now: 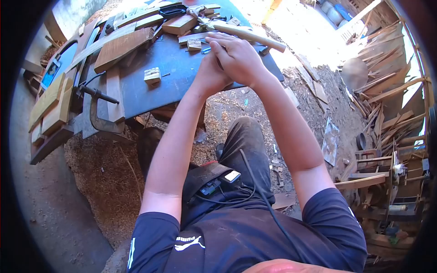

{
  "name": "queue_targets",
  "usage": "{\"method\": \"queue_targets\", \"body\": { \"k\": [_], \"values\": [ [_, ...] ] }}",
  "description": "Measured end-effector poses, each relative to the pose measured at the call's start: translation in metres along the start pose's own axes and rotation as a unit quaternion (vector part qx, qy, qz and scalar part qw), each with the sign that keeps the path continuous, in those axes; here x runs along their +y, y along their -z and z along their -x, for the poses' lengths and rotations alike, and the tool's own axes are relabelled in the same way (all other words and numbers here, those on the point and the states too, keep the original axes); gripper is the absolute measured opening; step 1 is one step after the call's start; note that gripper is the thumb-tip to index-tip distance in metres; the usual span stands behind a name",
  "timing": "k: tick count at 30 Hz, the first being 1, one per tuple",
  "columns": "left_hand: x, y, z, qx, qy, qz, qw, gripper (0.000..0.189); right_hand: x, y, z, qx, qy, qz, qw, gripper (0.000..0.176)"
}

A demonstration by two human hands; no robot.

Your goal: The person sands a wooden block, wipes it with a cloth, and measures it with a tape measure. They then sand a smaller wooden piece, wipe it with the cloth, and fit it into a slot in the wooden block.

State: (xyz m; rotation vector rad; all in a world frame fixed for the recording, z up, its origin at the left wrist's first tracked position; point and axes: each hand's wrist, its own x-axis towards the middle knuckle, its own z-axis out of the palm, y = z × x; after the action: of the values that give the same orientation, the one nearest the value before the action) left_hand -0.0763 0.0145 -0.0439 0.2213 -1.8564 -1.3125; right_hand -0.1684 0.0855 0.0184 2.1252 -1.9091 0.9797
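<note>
My right hand [239, 59] lies across my left hand [211, 75] above the near right part of a blue-topped worktable [136, 98]. The right fingers are stretched out towards the left and no tool shows in them. Most of the left fingers are hidden under the right hand, so their pose cannot be made out. Close to the fingertips sits a small wooden block [194, 44]. Another block with dark marks [152, 75] is further left, beside a thin dark nail or screw [166, 74]. A long rounded wooden stick [255, 37] extends behind my hands.
A metal C-clamp [98, 111] grips the table's left side. Boards [123, 48] and offcuts pile along the back and left. Shavings cover the floor [104, 168]. Scrap wood [384, 86] is heaped at right. A cable [259, 186] runs down my shirt to devices at my waist.
</note>
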Motion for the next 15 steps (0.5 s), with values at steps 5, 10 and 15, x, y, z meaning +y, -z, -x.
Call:
{"method": "queue_targets", "body": {
  "k": [5,10,15],
  "values": [
    [-0.008,0.004,0.002,-0.044,0.023,0.025,0.998,0.052,-0.029,0.028,0.051,0.015,-0.010,0.020,1.000,0.038],
    [-0.007,0.005,0.001,-0.018,0.031,-0.003,0.999,0.053,-0.009,0.013,0.020,0.001,-0.001,-0.008,1.000,0.036],
    [-0.013,0.002,0.000,-0.014,-0.042,-0.046,0.998,0.045,-0.012,0.002,0.026,0.046,-0.010,0.015,0.999,0.034]
  ]
}}
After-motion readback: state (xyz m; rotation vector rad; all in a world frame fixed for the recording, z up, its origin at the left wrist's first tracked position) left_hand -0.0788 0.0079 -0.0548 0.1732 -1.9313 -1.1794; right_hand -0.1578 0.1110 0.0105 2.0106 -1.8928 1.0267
